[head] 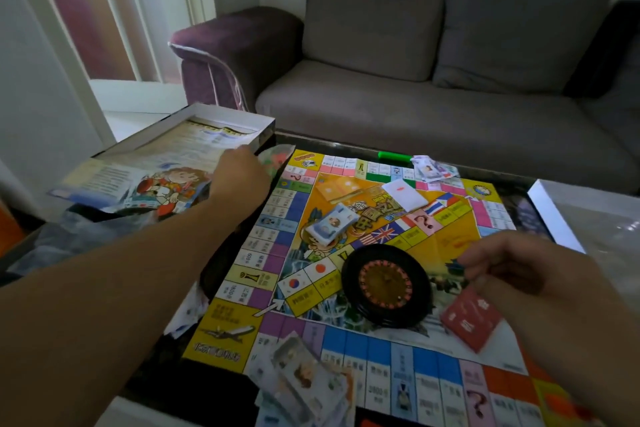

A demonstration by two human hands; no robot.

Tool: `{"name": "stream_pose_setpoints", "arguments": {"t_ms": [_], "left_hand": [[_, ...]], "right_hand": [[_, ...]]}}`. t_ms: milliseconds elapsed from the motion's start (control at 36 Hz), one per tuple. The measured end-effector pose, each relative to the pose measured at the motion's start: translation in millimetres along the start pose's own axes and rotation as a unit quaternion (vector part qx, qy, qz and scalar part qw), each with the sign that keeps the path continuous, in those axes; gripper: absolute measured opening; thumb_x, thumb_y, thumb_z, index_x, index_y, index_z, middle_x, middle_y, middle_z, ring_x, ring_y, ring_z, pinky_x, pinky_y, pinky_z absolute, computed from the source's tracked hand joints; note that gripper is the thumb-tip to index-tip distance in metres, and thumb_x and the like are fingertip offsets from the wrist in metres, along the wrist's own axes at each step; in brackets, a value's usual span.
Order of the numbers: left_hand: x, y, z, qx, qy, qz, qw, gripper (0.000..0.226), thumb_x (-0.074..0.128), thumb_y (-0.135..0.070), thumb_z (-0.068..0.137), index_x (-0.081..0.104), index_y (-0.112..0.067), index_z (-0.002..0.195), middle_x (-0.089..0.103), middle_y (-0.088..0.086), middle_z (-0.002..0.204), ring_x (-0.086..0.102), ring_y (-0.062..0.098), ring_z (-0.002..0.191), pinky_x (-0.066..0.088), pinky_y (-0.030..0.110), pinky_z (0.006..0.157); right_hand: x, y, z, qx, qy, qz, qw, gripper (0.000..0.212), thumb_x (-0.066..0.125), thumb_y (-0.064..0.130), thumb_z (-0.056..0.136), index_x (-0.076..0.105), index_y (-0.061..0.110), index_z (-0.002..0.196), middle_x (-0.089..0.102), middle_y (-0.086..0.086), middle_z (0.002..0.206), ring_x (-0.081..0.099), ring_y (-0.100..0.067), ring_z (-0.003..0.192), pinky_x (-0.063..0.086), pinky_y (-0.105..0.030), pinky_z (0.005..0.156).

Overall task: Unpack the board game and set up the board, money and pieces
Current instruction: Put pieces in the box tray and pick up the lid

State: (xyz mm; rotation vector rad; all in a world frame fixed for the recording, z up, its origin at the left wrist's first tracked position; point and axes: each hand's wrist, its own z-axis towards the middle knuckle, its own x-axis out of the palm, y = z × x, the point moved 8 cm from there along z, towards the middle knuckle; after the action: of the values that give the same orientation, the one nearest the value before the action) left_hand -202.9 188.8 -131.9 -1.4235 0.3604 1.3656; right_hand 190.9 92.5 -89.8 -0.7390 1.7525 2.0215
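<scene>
So the board (pixel 346 253) is lying unfolded on the dark surface (pixel 221 260), roulette wheel (pixel 386 284) sitting on it near the middle. Left hand (pixel 239 173) is reaching toward the open box (pixel 194 149) at the far left; can't tell what its fingers are doing. Right hand (pixel 519 270) is pinching a red card deck (pixel 472 319). Money stacks (pixel 304 381) are lying around the board.

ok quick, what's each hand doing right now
Left hand: reaching toward the box; fingers hidden, cannot be told.
Right hand: fingers curled, pinching a red card.
</scene>
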Motion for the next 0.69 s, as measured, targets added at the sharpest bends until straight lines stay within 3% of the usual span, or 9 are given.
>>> {"name": "stream_pose_setpoints", "arguments": {"t_ms": [111, 194, 306, 361, 444, 472, 583, 639, 694], "left_hand": [[-21.2, -27.1, -7.5, -0.014, -0.008, -0.165, 0.986, 0.02, 0.052, -0.021, 0.1, 0.07, -0.012, 0.099, 0.069, 0.007, 0.097, 0.066, 0.026, 0.092, 0.059, 0.046, 0.086], [-23.7, -61.7, -27.2, -0.022, 0.072, -0.354, 0.932, 0.016, 0.055, -0.01, 0.098, 0.071, -0.01, 0.097, 0.071, 0.015, 0.098, 0.07, 0.034, 0.096, 0.06, 0.049, 0.09], [-20.1, -116.8, -71.7, -0.038, 0.22, -0.573, 0.788, 0.018, 0.047, 0.004, 0.099, 0.063, 0.006, 0.107, 0.069, 0.027, 0.116, 0.068, 0.044, 0.11, 0.054, 0.054, 0.101], [-19.0, -153.1, -104.3, -0.033, 0.306, -0.659, 0.687, 0.025, 0.046, 0.002, 0.097, 0.066, 0.005, 0.112, 0.069, 0.022, 0.124, 0.067, 0.039, 0.117, 0.057, 0.05, 0.102], [-17.7, -193.9, -156.8, -0.05, 0.422, -0.713, 0.557, 0.033, 0.057, -0.002, 0.08, 0.076, 0.001, 0.106, 0.074, 0.017, 0.114, 0.076, 0.024, 0.088, 0.064, 0.03, 0.071], [-14.8, -208.4, -175.7, -0.042, 0.462, -0.707, 0.533, 0.043, 0.063, -0.002, 0.072, 0.073, 0.001, 0.113, 0.071, 0.018, 0.119, 0.075, 0.025, 0.092, 0.065, 0.033, 0.074], [6.6, -244.2, -220.5, -0.048, 0.526, -0.637, 0.562, 0.03, 0.063, -0.014, 0.083, 0.081, -0.001, 0.104, 0.07, 0.022, 0.125, 0.068, 0.034, 0.114, 0.055, 0.05, 0.102], [17.7, -249.1, -226.4, -0.09, 0.521, -0.603, 0.598, 0.048, 0.056, -0.038, 0.096, 0.078, 0.002, 0.11, 0.069, 0.023, 0.13, 0.064, 0.04, 0.123, 0.046, 0.055, 0.111], [27.1, -262.1, -234.5, -0.078, 0.546, -0.554, 0.624, 0.064, 0.059, -0.054, 0.093, 0.072, -0.001, 0.126, 0.069, 0.023, 0.131, 0.063, 0.044, 0.126, 0.047, 0.058, 0.109]], "right_hand": [[-5.6, 2.2, -2.7, -0.005, -0.015, 0.023, 1.0, 0.048, 0.068, -0.009, 0.089, 0.074, 0.038, 0.083, 0.075, 0.01, 0.085, 0.07, -0.008, 0.084, 0.059, -0.035, 0.078], [-7.3, 2.2, -2.9, -0.004, -0.021, 0.038, 0.999, 0.044, 0.067, -0.007, 0.089, 0.074, 0.037, 0.086, 0.074, 0.007, 0.087, 0.07, -0.011, 0.085, 0.058, -0.04, 0.084], [-12.3, -0.1, -1.7, -0.003, -0.05, 0.09, 0.995, 0.032, 0.068, 0.009, 0.095, 0.07, 0.041, 0.098, 0.073, 0.008, 0.094, 0.072, -0.012, 0.09, 0.059, -0.045, 0.086], [-17.1, -5.6, -1.0, 0.039, -0.062, 0.172, 0.982, 0.015, 0.067, 0.027, 0.099, 0.067, 0.041, 0.105, 0.075, 0.007, 0.101, 0.075, -0.014, 0.093, 0.062, -0.043, 0.082], [-11.6, -12.4, -0.9, 0.152, -0.003, 0.386, 0.91, 0.028, 0.062, 0.045, 0.1, 0.065, 0.026, 0.121, 0.075, -0.005, 0.118, 0.077, -0.025, 0.104, 0.063, -0.041, 0.083], [-13.0, -12.5, -2.3, 0.162, 0.018, 0.45, 0.878, 0.038, 0.06, 0.048, 0.1, 0.065, 0.022, 0.128, 0.076, -0.008, 0.122, 0.076, -0.028, 0.108, 0.061, -0.046, 0.09], [-43.7, -28.2, -3.1, 0.132, -0.032, 0.55, 0.824, 0.035, 0.065, 0.031, 0.101, 0.068, 0.016, 0.132, 0.078, -0.012, 0.118, 0.077, -0.029, 0.107, 0.062, -0.046, 0.089], [-69.9, -41.5, -5.2, 0.11, -0.1, 0.458, 0.876, 0.026, 0.074, 0.028, 0.097, 0.073, 0.021, 0.122, 0.081, -0.002, 0.108, 0.079, -0.02, 0.098, 0.063, -0.04, 0.085], [-95.8, -45.5, -11.8, 0.087, -0.148, 0.284, 0.943, 0.018, 0.079, 0.035, 0.093, 0.072, 0.028, 0.108, 0.077, 0.015, 0.093, 0.072, 0.01, 0.081, 0.056, -0.015, 0.075]]}}
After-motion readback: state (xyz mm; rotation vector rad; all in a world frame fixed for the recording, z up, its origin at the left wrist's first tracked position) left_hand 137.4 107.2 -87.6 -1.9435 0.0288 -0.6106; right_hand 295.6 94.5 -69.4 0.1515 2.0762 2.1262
